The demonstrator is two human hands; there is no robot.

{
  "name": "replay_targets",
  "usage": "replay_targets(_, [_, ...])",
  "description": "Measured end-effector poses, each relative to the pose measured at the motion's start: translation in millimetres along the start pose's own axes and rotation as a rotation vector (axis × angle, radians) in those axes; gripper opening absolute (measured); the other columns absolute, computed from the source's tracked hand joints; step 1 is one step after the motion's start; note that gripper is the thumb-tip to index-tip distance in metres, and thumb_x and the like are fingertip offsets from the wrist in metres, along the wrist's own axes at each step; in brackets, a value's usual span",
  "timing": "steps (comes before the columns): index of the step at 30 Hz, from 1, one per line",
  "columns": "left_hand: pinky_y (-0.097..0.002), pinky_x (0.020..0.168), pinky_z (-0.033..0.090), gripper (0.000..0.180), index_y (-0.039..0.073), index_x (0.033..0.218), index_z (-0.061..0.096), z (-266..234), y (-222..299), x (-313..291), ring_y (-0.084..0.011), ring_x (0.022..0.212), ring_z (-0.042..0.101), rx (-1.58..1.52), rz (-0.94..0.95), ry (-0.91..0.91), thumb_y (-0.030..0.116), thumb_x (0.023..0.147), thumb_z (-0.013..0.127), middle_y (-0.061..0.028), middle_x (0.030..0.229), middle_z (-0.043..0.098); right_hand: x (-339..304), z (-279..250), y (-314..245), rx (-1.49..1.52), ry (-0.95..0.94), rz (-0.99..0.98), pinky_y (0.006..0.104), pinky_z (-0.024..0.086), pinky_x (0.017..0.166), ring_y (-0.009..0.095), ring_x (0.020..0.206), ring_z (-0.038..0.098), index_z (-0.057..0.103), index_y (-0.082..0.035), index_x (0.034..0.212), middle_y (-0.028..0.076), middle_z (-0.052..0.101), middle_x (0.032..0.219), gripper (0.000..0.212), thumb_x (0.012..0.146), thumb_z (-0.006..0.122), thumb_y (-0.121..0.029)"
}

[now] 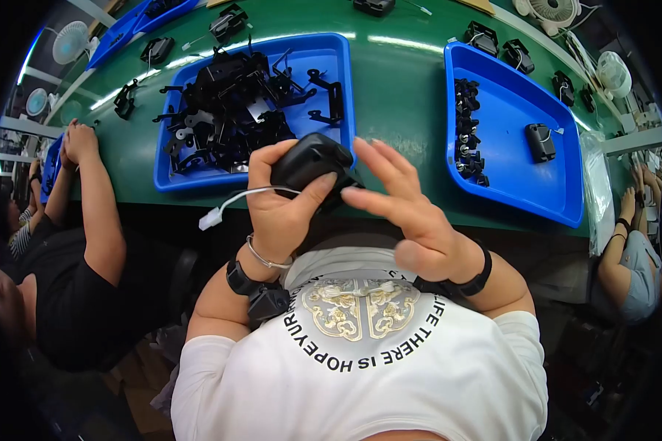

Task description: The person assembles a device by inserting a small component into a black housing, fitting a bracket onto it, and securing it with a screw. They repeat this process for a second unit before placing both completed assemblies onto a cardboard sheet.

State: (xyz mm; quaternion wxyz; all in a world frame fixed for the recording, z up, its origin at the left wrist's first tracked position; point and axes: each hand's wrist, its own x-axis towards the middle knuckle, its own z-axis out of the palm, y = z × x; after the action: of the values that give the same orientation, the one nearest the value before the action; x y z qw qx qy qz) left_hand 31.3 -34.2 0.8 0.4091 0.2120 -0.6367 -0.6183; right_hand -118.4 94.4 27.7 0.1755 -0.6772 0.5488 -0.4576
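A black plastic housing (310, 163) with rounded edges is gripped in my left hand (279, 213), held up over the table's near edge. From it a white cable (261, 190) runs left and ends in a small white connector (210, 218) that hangs free. My right hand (408, 209) is beside the housing with fingers stretched and spread. Its fingertips are close to the housing's right side; whether they touch it I cannot tell. Behind my left hand a blue tray (338, 55) holds a heap of black brackets (232, 110).
Another blue tray (522, 176) at right holds small black parts (466, 132) in a row and one black housing (541, 142). More black units line the far side of the green table (397, 95). A co-worker's arm (99, 198) rests at left; a clear plastic bag (598, 187) hangs at right.
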Motion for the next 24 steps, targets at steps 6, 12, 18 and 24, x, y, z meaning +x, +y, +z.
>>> replay_targets(6, [-0.0231, 0.076, 0.048, 0.048, 0.004, 0.110, 0.044, -2, -1, 4, -0.0117, 0.086, 0.059, -0.016, 0.006, -0.049, -0.003, 0.071, 0.072, -0.0065, 0.097, 0.059, 0, 14, 6, 0.106, 0.036, -0.027, 0.0435, 0.010, 0.108, 0.037, 0.136, 0.013, 0.038, 0.000, 0.134, 0.023, 0.019, 0.146, 0.058, 0.084, 0.047, -0.028])
replay_targets(12, [-0.0231, 0.075, 0.048, 0.047, 0.004, 0.110, 0.044, -1, -5, -1, -0.0119, 0.086, 0.059, 0.033, 0.034, -0.025, -0.002, 0.072, 0.071, -0.0070, 0.097, 0.059, 5, 0, -12, 0.023, -0.004, -0.008, 0.0422, 0.009, 0.109, 0.036, 0.136, 0.014, 0.033, 0.001, 0.136, 0.023, 0.018, 0.146, 0.061, 0.077, 0.043, -0.012])
replay_targets(18, [-0.0234, 0.075, 0.048, 0.047, 0.004, 0.110, 0.044, -2, -2, 6, -0.0117, 0.086, 0.059, 0.016, 0.042, -0.048, -0.002, 0.072, 0.071, -0.0072, 0.098, 0.058, 3, 17, 6, 0.058, 0.060, -0.025, 0.0411, 0.009, 0.109, 0.036, 0.137, 0.013, 0.033, 0.002, 0.136, 0.024, 0.017, 0.146, 0.061, 0.076, 0.039, -0.006])
replay_targets(24, [-0.0236, 0.076, 0.048, 0.047, 0.004, 0.110, 0.043, -1, -4, 1, -0.0116, 0.087, 0.059, -0.012, 0.044, -0.051, -0.002, 0.072, 0.072, -0.0072, 0.098, 0.058, 5, 2, -9, 0.021, -0.015, 0.004, 0.0417, 0.010, 0.109, 0.035, 0.137, 0.014, 0.033, 0.003, 0.136, 0.023, 0.017, 0.146, 0.062, 0.074, 0.038, -0.005])
